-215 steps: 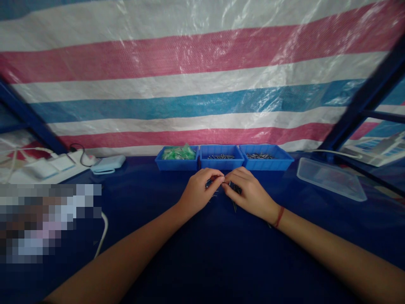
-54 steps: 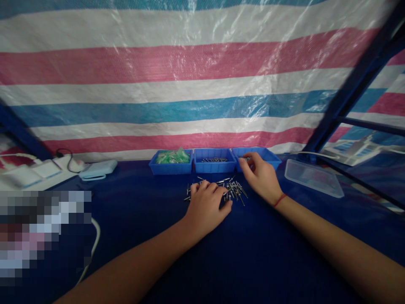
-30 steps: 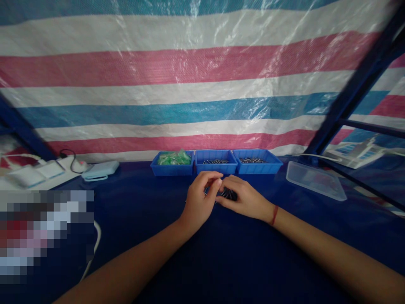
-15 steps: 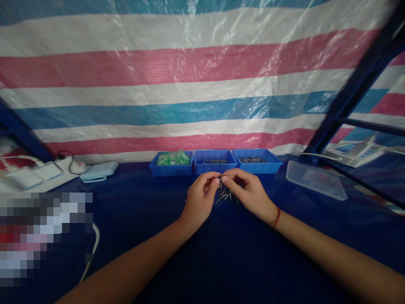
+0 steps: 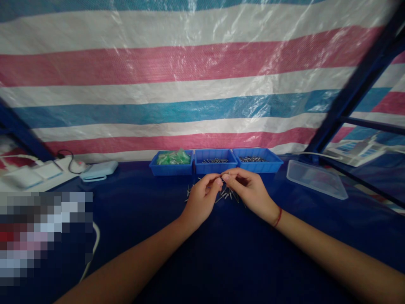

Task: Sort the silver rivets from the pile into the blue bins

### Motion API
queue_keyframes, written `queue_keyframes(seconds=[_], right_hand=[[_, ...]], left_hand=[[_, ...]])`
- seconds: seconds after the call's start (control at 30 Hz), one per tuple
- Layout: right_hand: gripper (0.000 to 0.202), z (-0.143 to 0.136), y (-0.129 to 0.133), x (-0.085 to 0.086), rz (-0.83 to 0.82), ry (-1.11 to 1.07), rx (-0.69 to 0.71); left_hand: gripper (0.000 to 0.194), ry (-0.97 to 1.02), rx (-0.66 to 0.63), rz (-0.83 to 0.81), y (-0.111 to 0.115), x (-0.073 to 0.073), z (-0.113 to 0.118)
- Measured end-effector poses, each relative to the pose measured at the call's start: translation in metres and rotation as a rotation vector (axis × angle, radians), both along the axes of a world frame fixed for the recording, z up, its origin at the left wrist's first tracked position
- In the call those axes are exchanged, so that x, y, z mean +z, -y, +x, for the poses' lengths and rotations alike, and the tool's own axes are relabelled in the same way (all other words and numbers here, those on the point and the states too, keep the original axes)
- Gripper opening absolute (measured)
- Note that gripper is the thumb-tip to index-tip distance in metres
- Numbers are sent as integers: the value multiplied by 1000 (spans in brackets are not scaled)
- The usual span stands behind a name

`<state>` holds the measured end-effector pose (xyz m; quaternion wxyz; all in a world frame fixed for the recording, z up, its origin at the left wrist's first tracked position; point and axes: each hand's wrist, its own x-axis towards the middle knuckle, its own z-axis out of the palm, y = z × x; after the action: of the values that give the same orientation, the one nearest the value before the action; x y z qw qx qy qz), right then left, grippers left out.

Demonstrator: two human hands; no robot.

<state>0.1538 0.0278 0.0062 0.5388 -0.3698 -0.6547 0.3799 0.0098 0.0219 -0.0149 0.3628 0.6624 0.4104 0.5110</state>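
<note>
My left hand (image 5: 203,198) and my right hand (image 5: 249,190) meet at the fingertips above the dark blue table (image 5: 221,253). Both are closed in a pinch, and whatever lies between the fingertips is too small to make out. Several thin metal pieces (image 5: 226,194), like rivets, lie loose on the table beneath and between the hands, partly hidden by them. A few more show left of my left hand. Just behind stand a middle blue bin (image 5: 215,169) and a right blue bin (image 5: 259,167), each with small metal pieces inside.
Left of these is a blue bin (image 5: 172,170) holding a green plastic bag (image 5: 174,157). A clear plastic lid (image 5: 316,179) lies at the right. At the left are a light blue case (image 5: 99,169), a power strip (image 5: 68,173) and a white cable (image 5: 95,240). Striped sheeting hangs behind.
Both hands have shifted very slightly, with the fingertips still together. A little more of the loose metal pieces shows left of my left hand.
</note>
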Motion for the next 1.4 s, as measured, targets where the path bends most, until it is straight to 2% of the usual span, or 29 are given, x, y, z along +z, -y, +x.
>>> queue_keyframes(seconds=[0.17,0.4,0.57,0.83,0.93,1.03,1.1,1.17,1.3,1.4], right_hand=[[18,0,1,0,2,0,0],[21,0,0,-3,53,66,-65],[20,1,-2,-7,59,120,-17],[22,-1,0,-8,26,193,55],[22,2,-4,-7,76,198,-61],[23,17,-17,-2,162,210,-367],[23,35,-30,1,189,265,-577],[22,54,-43,3,218,420,-736],[24,80,-59,0,257,807,-817],[27,80,-58,-2,282,839,-819]], left_hand=[[21,10,-5,-15,1,1,0],[16,19,81,48,1,0,-1],[14,54,124,104,2,1,0],[11,102,106,122,4,4,0],[19,149,71,104,5,3,1],[28,138,44,112,6,3,3],[24,45,58,154,8,4,2],[18,-134,82,226,11,6,1],[14,-708,119,324,17,11,-1],[16,-983,145,295,18,12,-3]])
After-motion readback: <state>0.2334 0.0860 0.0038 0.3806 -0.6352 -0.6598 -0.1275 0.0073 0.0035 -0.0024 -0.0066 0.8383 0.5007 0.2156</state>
